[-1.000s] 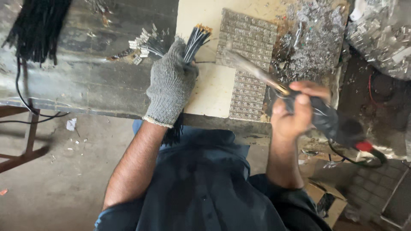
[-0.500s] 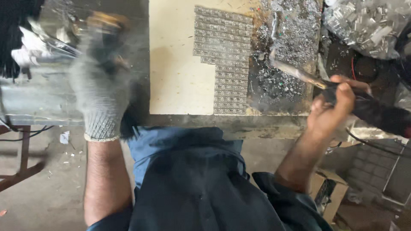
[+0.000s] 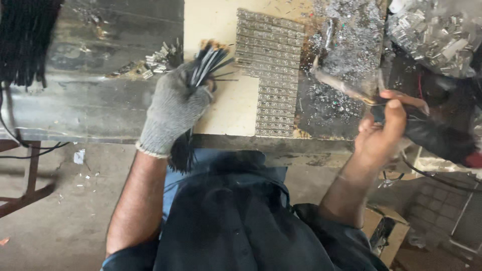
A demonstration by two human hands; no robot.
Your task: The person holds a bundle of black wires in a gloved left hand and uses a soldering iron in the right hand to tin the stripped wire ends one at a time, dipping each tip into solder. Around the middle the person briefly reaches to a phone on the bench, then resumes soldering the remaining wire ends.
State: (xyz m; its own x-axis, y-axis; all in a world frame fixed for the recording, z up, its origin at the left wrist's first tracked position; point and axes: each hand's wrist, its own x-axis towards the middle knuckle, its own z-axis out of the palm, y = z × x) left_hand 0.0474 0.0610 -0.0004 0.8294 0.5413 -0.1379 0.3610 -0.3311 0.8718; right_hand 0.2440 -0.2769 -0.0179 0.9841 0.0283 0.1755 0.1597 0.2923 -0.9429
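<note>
At the bench edge, gloved left hand point(image 3: 173, 108) clenches wire bundle point(image 3: 206, 65) pointing away; right hand point(image 3: 384, 128) grips soldering iron point(image 3: 346, 88), tip aimed leftward.

— What is the gloved left hand point(image 3: 173, 108) gripping?
— A bundle of black wires point(image 3: 207, 65), tips fanning upward over the pale tabletop point(image 3: 216, 20).
— And the bare right hand point(image 3: 384, 131)?
— It is clutching a soldering iron point(image 3: 346, 88), its dark handle pointing right, tip angling up-left.
</note>
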